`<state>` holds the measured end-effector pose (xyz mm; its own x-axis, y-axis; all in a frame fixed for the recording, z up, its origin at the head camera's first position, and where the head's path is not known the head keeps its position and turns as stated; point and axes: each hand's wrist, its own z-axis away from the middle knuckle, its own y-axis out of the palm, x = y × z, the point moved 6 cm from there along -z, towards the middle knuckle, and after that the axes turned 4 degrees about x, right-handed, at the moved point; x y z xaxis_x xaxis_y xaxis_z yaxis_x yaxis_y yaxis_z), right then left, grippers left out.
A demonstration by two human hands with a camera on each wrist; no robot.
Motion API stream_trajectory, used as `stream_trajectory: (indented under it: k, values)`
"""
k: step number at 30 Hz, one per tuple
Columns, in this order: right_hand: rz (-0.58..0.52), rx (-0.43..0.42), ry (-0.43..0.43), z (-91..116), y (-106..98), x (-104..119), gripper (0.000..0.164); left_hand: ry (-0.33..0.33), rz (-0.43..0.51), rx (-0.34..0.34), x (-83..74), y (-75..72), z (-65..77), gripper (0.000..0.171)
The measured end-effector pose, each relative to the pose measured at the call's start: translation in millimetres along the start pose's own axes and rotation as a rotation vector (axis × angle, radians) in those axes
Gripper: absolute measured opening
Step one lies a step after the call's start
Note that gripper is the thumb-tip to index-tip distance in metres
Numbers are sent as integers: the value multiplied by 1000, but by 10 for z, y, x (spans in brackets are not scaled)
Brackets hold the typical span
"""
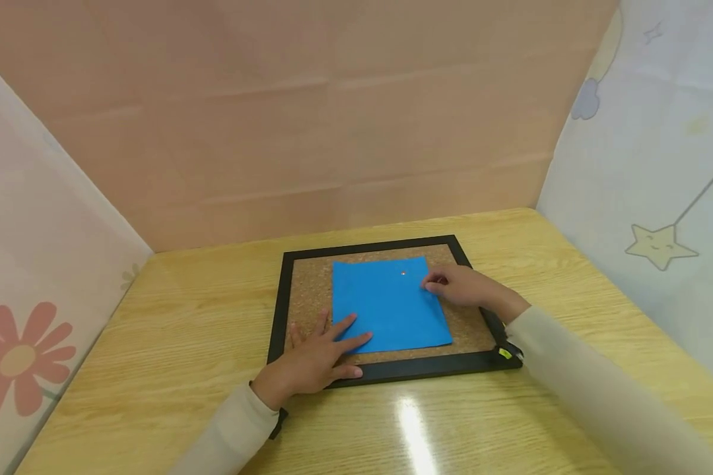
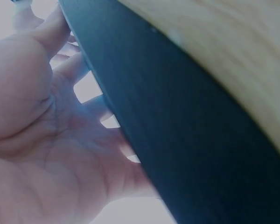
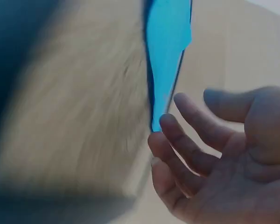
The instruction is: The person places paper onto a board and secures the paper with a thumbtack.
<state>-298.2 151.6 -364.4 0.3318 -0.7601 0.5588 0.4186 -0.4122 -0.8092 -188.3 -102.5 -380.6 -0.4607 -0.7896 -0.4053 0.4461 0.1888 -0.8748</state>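
A blue sheet (image 1: 386, 307), perhaps paper or felt, lies on a cork board (image 1: 309, 290) with a black frame (image 1: 422, 367). Near the sheet's upper right corner sits a small shiny round spot (image 1: 403, 272), too small to identify. My left hand (image 1: 315, 361) spreads its fingers over the board's lower left; two fingertips rest on the sheet's lower left part. The left wrist view shows its palm beside the black frame (image 2: 163, 107). At the sheet's right edge is my right hand (image 1: 460, 285), fingers loosely bent. In the right wrist view its thumb stands apart from the fingers, nothing visible between them.
The board lies on a light wooden table (image 1: 202, 316). A dark strap with a yellow-green mark (image 1: 505, 353) is at the right wrist, by the frame's lower right corner. A plain peach backdrop (image 1: 333, 119) stands behind, with patterned sheets (image 1: 659, 165) on both sides.
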Motion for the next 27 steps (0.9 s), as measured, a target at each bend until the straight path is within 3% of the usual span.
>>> stream_trajectory:
  k: [5,8,11,20,27]
  values:
    - [269,-124,-203,540,-1,110,34,3,-2,-13,34,-7,15,60]
    - [431,-183,-222,781,104,75,46,12,0,-17,58,-9,30,60]
    - [498,-176,-207,900,239,36,56,22,5,-16,76,-15,44,60]
    - [452,-85,-176,889,479,49,65,-27,22,-54,134,-32,67,63]
    - [418,-144,-130,925,429,26,61,-44,-32,-207,264,-80,242,64]
